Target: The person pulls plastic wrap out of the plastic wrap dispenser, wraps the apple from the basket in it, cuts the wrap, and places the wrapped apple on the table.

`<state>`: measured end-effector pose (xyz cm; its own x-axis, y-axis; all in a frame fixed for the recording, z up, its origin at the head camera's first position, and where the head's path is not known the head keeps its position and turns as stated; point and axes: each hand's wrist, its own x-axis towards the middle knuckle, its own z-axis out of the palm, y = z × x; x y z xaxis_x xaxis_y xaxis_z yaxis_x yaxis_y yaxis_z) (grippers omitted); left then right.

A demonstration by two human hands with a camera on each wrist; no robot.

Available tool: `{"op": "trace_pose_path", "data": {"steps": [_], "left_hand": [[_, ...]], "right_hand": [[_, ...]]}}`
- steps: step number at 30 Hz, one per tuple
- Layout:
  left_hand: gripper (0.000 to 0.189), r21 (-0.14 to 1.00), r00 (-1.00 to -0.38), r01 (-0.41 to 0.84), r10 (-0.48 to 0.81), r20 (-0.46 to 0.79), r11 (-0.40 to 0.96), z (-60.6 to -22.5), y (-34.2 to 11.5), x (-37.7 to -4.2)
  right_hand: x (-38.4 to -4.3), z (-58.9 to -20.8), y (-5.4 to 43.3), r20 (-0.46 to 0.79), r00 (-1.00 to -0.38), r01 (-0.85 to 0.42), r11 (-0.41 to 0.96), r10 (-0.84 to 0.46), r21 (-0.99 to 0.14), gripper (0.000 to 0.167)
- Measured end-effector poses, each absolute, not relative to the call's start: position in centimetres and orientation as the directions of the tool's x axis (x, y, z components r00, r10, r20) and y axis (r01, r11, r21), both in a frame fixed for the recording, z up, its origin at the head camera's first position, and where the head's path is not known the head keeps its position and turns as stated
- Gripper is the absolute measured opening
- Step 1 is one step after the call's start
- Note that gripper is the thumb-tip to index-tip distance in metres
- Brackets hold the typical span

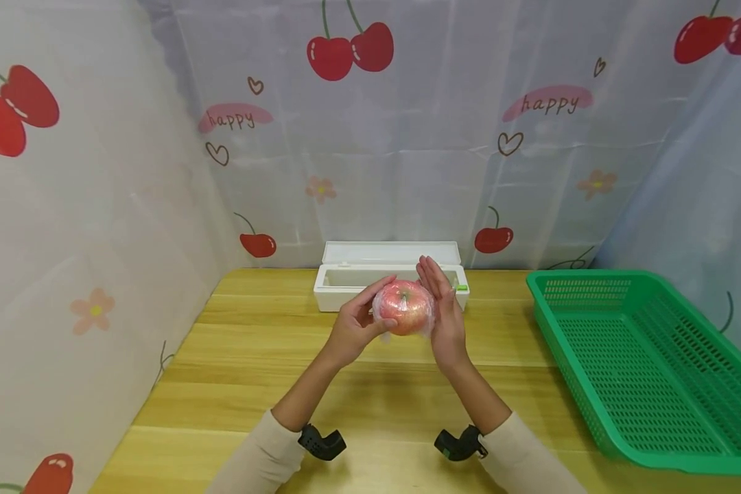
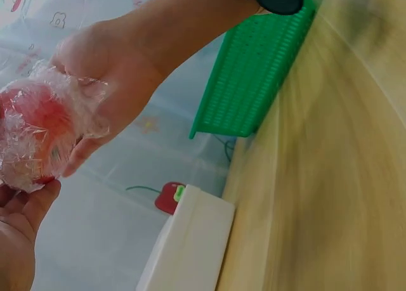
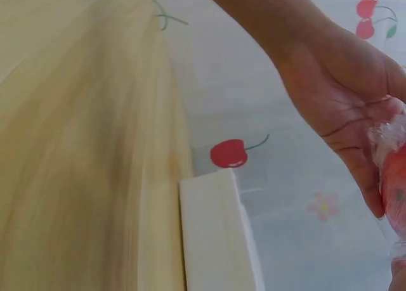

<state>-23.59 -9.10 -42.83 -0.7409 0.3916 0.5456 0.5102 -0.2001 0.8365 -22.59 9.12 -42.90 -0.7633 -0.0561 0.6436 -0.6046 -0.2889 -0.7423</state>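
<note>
An apple (image 1: 405,307) wrapped in clear plastic film is held up above the table. My left hand (image 1: 353,329) grips it from the left, thumb across its near side and fingers behind. On the right, my right hand (image 1: 447,322) has its fingers straight and its palm against the film. Crinkled loose film (image 2: 89,107) bunches at the apple's side by the right palm in the left wrist view. Behind the hands stands a white box (image 1: 333,300), its lid (image 1: 390,252) raised and a small green piece (image 1: 461,287) at its right end.
A green perforated basket (image 1: 577,370) stands on the right of the wooden table (image 1: 253,384). Cherry-printed curtains (image 1: 407,137) enclose the back and both sides.
</note>
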Motion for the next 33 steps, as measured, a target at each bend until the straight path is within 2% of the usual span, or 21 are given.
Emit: {"op": "trace_pose_path", "data": {"steps": [3, 7, 21, 27, 33], "left_hand": [[0.076, 0.830, -0.721, 0.527, 0.422, 0.550, -0.182, -42.9, -8.9, -23.4], [0.075, 0.822, -0.712, 0.541, 0.424, 0.560, -0.178, -43.1, -8.6, -23.1], [0.075, 0.814, -0.717, 0.561, 0.406, 0.567, -0.148, -43.6, -7.5, -22.7], [0.073, 0.816, -0.722, 0.566, 0.403, 0.562, -0.123, -43.7, -7.6, -22.9], [0.070, 0.782, -0.699, 0.613, 0.385, 0.604, -0.115, -44.2, -7.0, -22.5]], "right_hand": [[-22.6, -42.6, 9.4, 0.611, -0.789, -0.562, -0.320, -0.071, -0.763, 0.058], [-22.4, -42.5, 9.3, 0.585, -0.802, -0.535, -0.293, -0.120, -0.793, 0.055], [-22.2, -42.9, 8.9, 0.626, -0.780, -0.613, -0.216, 0.009, -0.760, 0.053], [-22.0, -42.9, 8.7, 0.654, -0.757, -0.641, -0.199, 0.006, -0.741, 0.054], [-21.8, -42.9, 8.5, 0.675, -0.737, -0.667, -0.160, 0.001, -0.728, 0.053]]}}
